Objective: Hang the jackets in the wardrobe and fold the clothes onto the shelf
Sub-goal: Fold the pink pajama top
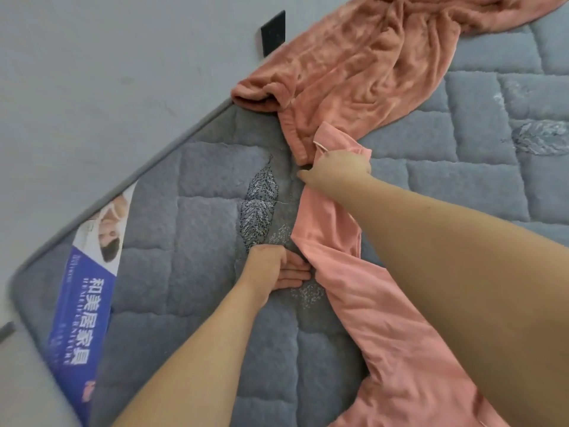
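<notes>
The smooth pink cotton garment [354, 291] lay as a long band on the grey quilted mattress [191, 229], its long axis running away from you. Your right hand [338, 167] gripped its far end, near the fluffy salmon fleece garment [369, 66]. Your left hand [277, 269] lay flat and relaxed, fingertips touching its left edge.

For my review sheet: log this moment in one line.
stage: folding | left hand: flat beside pink garment | right hand: gripping it | fleece garment: untouched on mattress
</notes>
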Available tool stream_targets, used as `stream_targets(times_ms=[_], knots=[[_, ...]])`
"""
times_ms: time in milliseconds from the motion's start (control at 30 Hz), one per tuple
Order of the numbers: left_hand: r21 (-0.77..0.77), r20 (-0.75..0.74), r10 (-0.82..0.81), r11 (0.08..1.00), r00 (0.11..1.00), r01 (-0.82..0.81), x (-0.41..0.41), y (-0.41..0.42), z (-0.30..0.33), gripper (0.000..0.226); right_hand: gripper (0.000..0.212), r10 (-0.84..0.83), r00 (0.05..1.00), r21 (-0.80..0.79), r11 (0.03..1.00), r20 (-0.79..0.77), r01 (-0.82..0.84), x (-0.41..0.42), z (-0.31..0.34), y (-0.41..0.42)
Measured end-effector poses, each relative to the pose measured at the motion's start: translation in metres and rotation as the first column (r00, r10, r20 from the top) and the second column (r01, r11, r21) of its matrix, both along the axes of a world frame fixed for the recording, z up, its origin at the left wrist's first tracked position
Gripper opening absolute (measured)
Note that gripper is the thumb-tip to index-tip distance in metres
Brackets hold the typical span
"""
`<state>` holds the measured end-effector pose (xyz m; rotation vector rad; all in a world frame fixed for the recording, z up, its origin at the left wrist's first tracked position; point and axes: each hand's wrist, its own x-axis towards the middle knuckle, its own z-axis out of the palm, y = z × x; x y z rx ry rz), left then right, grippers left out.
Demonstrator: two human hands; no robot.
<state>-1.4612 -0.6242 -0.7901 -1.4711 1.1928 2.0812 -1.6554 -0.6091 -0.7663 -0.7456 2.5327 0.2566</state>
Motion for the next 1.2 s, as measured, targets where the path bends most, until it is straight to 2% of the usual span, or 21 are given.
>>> stream_targets(times_ms=[67, 133, 200, 233, 267, 300, 333, 367, 400, 433, 467, 567, 667, 733, 867, 933, 1000, 1100, 1167, 1200], knots=[[0.057, -0.016, -0.002, 0.998, 1.0, 0.003, 0.001, -0.003, 0.001, 0.035, 0.032, 0.041, 0.999, 0.004, 0.999, -0.024, -0.04, -0.005, 0.003, -0.004], [0.097, -0.04, -0.003, 0.995, 0.999, 0.006, 0.003, -0.006, 0.001, 0.037, 0.034, 0.011, 1.0, -0.066, 0.998, 0.013, -0.01, -0.012, 0.005, -0.005], [0.121, -0.06, 0.008, 0.993, 0.998, -0.001, 0.004, -0.008, 0.003, 0.037, 0.034, -0.161, 0.961, -0.262, 0.94, 0.225, 0.219, -0.015, 0.015, -0.008], [0.121, -0.068, 0.021, 0.993, 0.997, -0.012, 0.004, -0.008, 0.003, 0.035, 0.027, -0.242, 0.875, -0.367, 0.836, 0.419, 0.408, -0.016, 0.023, -0.013], [0.115, -0.073, 0.042, 0.993, 0.996, -0.033, 0.005, -0.007, 0.005, 0.032, 0.02, -0.266, 0.729, -0.404, 0.689, 0.631, 0.601, -0.016, 0.035, -0.018], [0.105, -0.076, 0.065, 0.993, 0.995, -0.057, 0.007, -0.006, 0.006, 0.028, 0.018, -0.229, 0.572, -0.376, 0.557, 0.788, 0.741, -0.017, 0.049, -0.022], [0.094, -0.081, 0.092, 0.992, 0.993, -0.084, 0.009, -0.005, 0.007, 0.026, 0.022, -0.159, 0.433, -0.32, 0.465, 0.887, 0.826, -0.02, 0.065, -0.026], [0.091, -0.089, 0.115, 0.99, 0.989, -0.106, 0.011, -0.004, 0.008, 0.028, 0.029, -0.112, 0.33, -0.258, 0.414, 0.937, 0.873, -0.024, 0.077, -0.031], [0.098, -0.107, 0.129, 0.988, 0.986, -0.119, 0.014, -0.004, 0.009, 0.031, 0.038, -0.098, 0.287, -0.223, 0.414, 0.953, 0.882, -0.029, 0.088, -0.036], [0.113, -0.131, 0.149, 0.984, 0.98, -0.135, 0.015, -0.005, 0.011, 0.034, 0.046, -0.119, 0.307, -0.224, 0.452, 0.944, 0.863, -0.033, 0.095, -0.041], [0.136, -0.161, 0.192, 0.976, 0.968, -0.171, 0.014, -0.007, 0.013, 0.036, 0.048, -0.167, 0.379, -0.258, 0.486, 0.91, 0.835, -0.037, 0.1, -0.046], [0.161, -0.25, 0.333, 0.94, 0.909, -0.3, 0.003, -0.012, 0.017, 0.028, 0.032, -0.329, 0.646, -0.394, 0.577, 0.689, 0.715, -0.044, 0.095, -0.06], [0.011, -0.321, 0.242, 0.968, 0.916, -0.252, -0.005, -0.004, 0.012, 0.027, 0.025, -0.373, 0.719, -0.379, 0.658, 0.587, 0.651, -0.031, 0.088, -0.064], [-0.067, -0.315, 0.226, 0.964, 0.922, -0.259, -0.007, -0.001, 0.006, 0.038, 0.031, -0.399, 0.698, -0.338, 0.663, 0.595, 0.668, -0.02, 0.082, -0.065], [0.007, -0.305, 0.255, 0.964, 0.918, -0.265, -0.008, -0.01, 0.0, 0.037, 0.035, -0.34, 0.501, -0.303, 0.492, 0.796, 0.816, -0.004, 0.076, -0.064], [0.041, -0.31, 0.266, 0.963, 0.913, -0.267, -0.007, -0.012, -0.001, 0.034, 0.05, -0.301, 0.431, -0.285, 0.425, 0.85, 0.859, -0.003, 0.075, -0.059], [0.012, -0.313, 0.244, 0.967, 0.918, -0.254, -0.007, -0.01, 0.001, 0.037, 0.057, -0.272, 0.378, -0.265, 0.374, 0.885, 0.889, -0.008, 0.076, -0.046], [-0.186, -0.299, 0.14, 0.962, 0.944, -0.202, -0.013, 0.002, 0.005, 0.041, 0.039, -0.315, 0.421, -0.295, 0.378, 0.85, 0.878, -0.012, 0.088, -0.015], [-0.34, -0.295, 0.049, 0.928, 0.954, -0.153, -0.021, 0.013, 0.01, 0.035, 0.023, -0.342, 0.481, -0.34, 0.396, 0.807, 0.853, -0.014, 0.097, 0.015], [-0.381, -0.301, 0.028, 0.913, 0.953, -0.147, -0.026, 0.021, 0.014, 0.029, 0.022, -0.342, 0.487, -0.348, 0.393, 0.804, 0.851, -0.016, 0.102, 0.031]])
